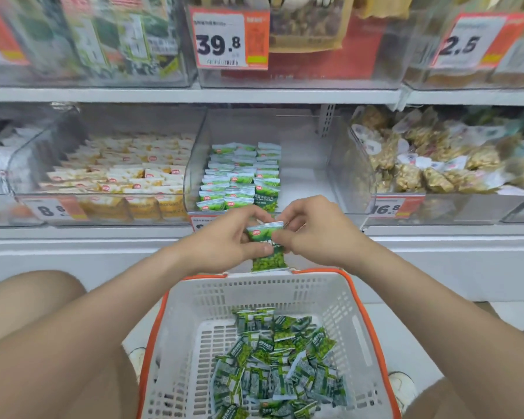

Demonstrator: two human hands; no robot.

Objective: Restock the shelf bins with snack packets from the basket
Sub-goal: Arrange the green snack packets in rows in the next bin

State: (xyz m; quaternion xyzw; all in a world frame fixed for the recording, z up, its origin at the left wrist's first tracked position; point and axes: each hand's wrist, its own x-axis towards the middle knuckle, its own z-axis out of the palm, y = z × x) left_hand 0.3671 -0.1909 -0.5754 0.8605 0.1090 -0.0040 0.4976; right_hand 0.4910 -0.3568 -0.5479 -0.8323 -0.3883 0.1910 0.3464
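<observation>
Both bare forearms reach forward and converge, with bare knees spread to either side. The left hand (224, 241) and right hand (319, 234) meet, fingers curled, each pinching the upper part of a small green plastic snack packet (268, 258) held upright between them.

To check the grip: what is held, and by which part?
A green snack packet: the left hand grips its left side, the right hand pinches its right edge.
</observation>
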